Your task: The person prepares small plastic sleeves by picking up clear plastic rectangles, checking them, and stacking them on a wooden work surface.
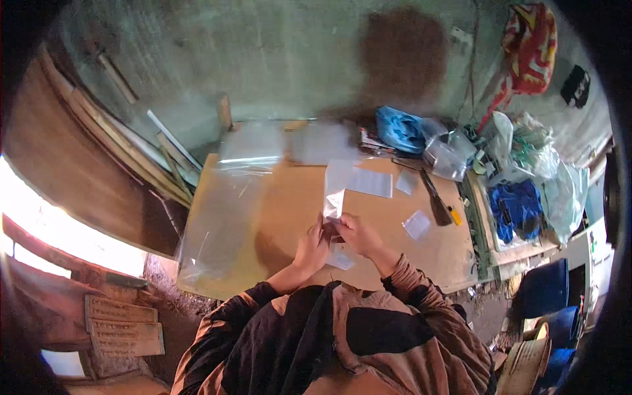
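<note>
Both hands meet over the near middle of a wooden table (286, 197). My left hand (312, 247) and my right hand (359, 234) grip the lower end of a narrow clear plastic strip (339, 182), which stretches away from me and catches the light. Under my wrists lies a small plastic piece (340, 257). Just beyond the strip is a flat whitish plastic sheet (370, 182). Two small plastic squares rest to the right, one plastic square (407, 182) farther off and another plastic square (417, 224) nearer. The fingertips partly hide the gripped end.
A large-bladed knife (437, 205) and a yellow lighter (454, 216) lie at the right. Stacked clear sheets (252, 143) sit at the back left, and clear film (217, 222) covers the left side. A blue plastic bag (401, 131) and clear bags (447, 153) crowd the back right.
</note>
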`<state>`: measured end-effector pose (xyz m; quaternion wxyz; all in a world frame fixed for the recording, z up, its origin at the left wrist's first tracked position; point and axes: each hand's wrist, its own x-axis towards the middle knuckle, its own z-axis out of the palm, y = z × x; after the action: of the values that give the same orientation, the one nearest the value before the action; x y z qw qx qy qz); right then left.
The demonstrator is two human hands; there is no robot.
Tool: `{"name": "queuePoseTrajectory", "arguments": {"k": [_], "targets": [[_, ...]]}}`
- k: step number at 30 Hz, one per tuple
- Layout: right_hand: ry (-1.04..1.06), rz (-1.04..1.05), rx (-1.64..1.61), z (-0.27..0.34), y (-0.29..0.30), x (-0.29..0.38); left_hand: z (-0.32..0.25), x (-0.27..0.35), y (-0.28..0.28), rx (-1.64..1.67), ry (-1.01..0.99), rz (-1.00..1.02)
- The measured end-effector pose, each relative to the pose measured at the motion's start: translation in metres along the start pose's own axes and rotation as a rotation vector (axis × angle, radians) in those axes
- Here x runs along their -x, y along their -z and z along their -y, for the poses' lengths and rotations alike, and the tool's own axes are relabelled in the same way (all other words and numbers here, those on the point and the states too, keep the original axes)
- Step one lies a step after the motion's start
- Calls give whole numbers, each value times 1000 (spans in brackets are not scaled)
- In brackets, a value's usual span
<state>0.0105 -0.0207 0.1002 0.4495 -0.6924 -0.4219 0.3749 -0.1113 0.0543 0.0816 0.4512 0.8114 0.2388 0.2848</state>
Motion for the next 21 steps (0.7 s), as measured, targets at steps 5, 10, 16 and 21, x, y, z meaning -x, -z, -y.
{"name": "queuePoseTrajectory", "arguments": {"k": [5,10,16,21], "targets": [[5,-122,-210,21,15,29,-38,1,-6,158,140,135],[61,-179,-353,5,27,32,-51,-4,-24,545,136,138],[58,-585,-475,-60,113,36,-31,-35,-11,544,551,-235],[63,-788,-693,-58,164,71,108,-97,24,718,560,-578]]}}
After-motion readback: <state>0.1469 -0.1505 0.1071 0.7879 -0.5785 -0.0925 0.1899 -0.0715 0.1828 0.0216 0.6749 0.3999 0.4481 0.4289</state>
